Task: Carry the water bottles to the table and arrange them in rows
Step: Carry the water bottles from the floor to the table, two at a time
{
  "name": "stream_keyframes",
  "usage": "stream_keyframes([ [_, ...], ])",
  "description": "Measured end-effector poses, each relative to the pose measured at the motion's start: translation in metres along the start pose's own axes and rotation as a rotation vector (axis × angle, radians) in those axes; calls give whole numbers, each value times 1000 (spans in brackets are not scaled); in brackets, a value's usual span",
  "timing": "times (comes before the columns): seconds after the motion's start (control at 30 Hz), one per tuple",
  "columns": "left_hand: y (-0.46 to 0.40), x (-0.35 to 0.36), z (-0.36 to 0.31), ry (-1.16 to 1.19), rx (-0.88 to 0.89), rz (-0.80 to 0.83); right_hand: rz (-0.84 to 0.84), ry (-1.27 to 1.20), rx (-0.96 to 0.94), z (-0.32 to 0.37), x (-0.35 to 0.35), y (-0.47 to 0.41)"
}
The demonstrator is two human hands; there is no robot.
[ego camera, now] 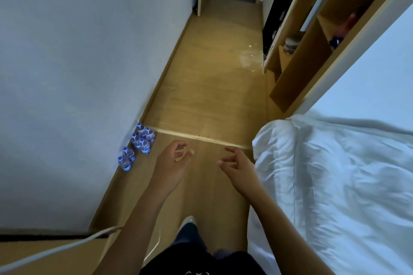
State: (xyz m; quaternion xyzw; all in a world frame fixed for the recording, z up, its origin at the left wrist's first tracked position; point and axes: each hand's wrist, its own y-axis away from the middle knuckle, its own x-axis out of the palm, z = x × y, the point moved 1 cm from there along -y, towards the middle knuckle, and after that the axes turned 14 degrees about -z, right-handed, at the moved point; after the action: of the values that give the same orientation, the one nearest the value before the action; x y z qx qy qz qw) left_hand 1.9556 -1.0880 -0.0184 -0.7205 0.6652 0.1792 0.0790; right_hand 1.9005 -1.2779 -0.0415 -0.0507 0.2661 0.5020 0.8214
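Several small clear water bottles (137,145) with blue caps stand upright on the wooden floor, grouped against the foot of the white wall on the left. My left hand (172,163) hangs in the air just right of the bottles, fingers loosely curled and holding nothing. My right hand (238,164) floats a little further right, near the bed's corner, fingers also loosely curled and empty. Neither hand touches a bottle. No table is in view.
A bed with white sheets (335,185) fills the right side. A wooden wardrobe with open shelves (301,62) stands beyond it. The wooden corridor floor (212,85) runs ahead to a doorway. A white cable (55,250) crosses a wooden surface at the lower left.
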Motion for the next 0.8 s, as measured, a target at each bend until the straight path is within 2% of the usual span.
stream_keyframes([
  [0.3,-138,37,-38,35,3,-70,49,22,-48,54,11,-153],
  [0.5,-212,65,-46,24,-134,-273,179,74,-90,79,25,-264],
  [0.8,-274,85,-58,42,-343,-547,388,124,-142,121,59,-392],
])
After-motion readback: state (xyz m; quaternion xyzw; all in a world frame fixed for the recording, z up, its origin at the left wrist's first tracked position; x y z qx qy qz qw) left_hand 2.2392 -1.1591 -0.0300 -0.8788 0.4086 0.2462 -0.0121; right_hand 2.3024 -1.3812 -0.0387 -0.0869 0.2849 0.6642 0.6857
